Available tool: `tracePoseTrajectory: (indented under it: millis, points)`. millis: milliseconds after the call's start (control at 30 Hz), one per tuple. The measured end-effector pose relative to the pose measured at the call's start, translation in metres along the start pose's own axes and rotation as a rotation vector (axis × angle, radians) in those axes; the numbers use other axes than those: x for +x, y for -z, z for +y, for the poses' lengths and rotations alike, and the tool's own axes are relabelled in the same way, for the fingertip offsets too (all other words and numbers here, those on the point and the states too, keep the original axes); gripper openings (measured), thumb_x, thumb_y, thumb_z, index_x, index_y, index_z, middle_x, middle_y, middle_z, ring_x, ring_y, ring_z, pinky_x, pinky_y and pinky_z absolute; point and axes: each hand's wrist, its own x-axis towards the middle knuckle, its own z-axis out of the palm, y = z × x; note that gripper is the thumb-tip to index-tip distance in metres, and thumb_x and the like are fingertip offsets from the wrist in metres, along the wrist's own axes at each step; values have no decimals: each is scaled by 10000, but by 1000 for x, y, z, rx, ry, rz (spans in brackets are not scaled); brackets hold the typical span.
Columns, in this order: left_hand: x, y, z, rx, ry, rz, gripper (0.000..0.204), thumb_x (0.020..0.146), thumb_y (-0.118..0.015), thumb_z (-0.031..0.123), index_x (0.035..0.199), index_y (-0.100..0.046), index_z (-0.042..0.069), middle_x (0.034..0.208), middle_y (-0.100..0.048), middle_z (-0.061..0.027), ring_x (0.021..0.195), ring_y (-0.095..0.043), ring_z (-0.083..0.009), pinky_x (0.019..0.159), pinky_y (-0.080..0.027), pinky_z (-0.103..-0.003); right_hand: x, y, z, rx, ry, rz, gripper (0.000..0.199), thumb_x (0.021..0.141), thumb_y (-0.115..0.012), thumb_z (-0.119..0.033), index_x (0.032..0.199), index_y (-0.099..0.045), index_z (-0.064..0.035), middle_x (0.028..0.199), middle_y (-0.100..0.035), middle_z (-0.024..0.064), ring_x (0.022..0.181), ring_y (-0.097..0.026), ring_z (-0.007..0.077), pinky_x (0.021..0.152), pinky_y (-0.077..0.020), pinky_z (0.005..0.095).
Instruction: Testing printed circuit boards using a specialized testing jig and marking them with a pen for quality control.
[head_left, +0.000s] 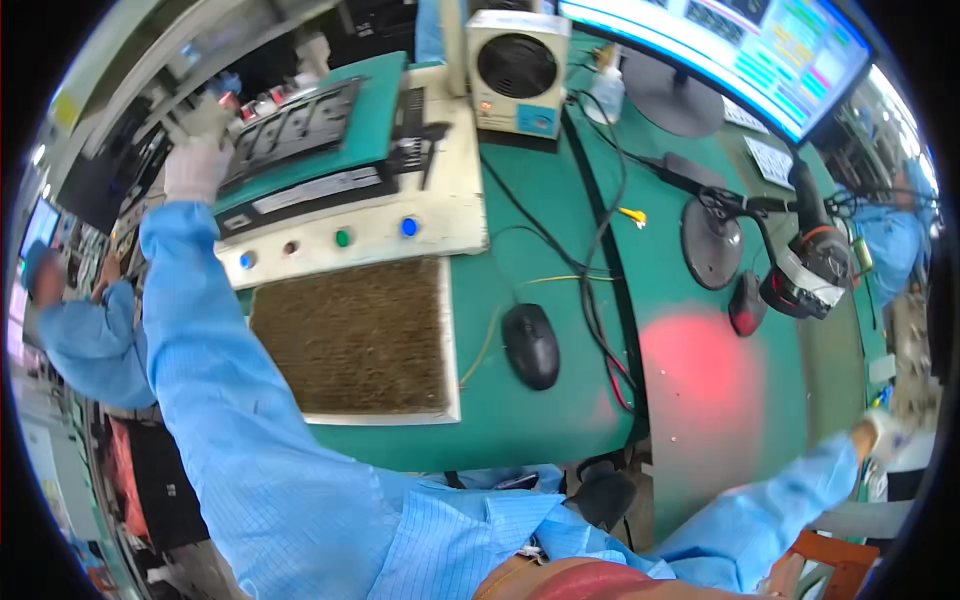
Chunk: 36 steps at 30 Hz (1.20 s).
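My left hand point(198, 150), in a white glove, is stretched far up to the left and rests at the left edge of a dark tray with several slots point(292, 128). That tray lies on a green-topped cream test fixture point(345, 205) with coloured buttons. Whether the fingers grip anything is hard to tell. My right hand point(880, 432), also gloved, is reached out low to the right past the table's edge; what it touches is hidden. Both arms wear light blue sleeves.
A brown mat in a white frame point(355, 340) lies before me, with a black mouse point(531, 345) beside it. A small fan unit point(518, 68), a monitor point(740, 50), cables and a handheld scanner on its stand point(808, 262) sit further back. Other people in blue work at left point(85, 335) and right point(890, 235).
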Motion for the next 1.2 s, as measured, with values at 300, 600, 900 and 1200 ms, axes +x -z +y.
tracePoseTrajectory:
  millis: [300,600,900,1200]
  points:
    - [-226,41,67,-341,-660,89,119,836,-544,225,868,-556,111,502,-479,-36,473,-547,-212,434,-418,-371,-165,112,-151,384,-225,-453,331,857,-600,-230,1133,-549,-56,1063,-623,60,898,-603,153,758,-519,321]
    - [-201,64,73,-1535,14,176,535,911,-540,349,1333,-420,43,1197,-538,-241,947,-630,-357,719,-541,-416,-502,127,-251,510,-1318,-1405,420,917,-503,-174,1296,-441,-3,1282,-518,102,1151,-524,177,956,-453,308]
    - [-98,-103,-2,-1619,102,184,362,887,-556,98,1185,-432,-65,1124,-562,-251,969,-612,-377,769,-564,-367,-524,103,-246,544,-1034,-1810,631,959,-481,-269,1409,-189,63,1365,-333,330,1243,-422,385,1045,-365,473]
    - [-14,-110,0,-1520,658,-29,296,890,-552,147,1149,-592,9,1112,-623,-170,998,-609,-307,845,-497,-347,-446,112,-221,181,-1024,-1698,566,942,-508,-323,1361,-340,18,1264,-486,241,998,-605,270,861,-527,362]
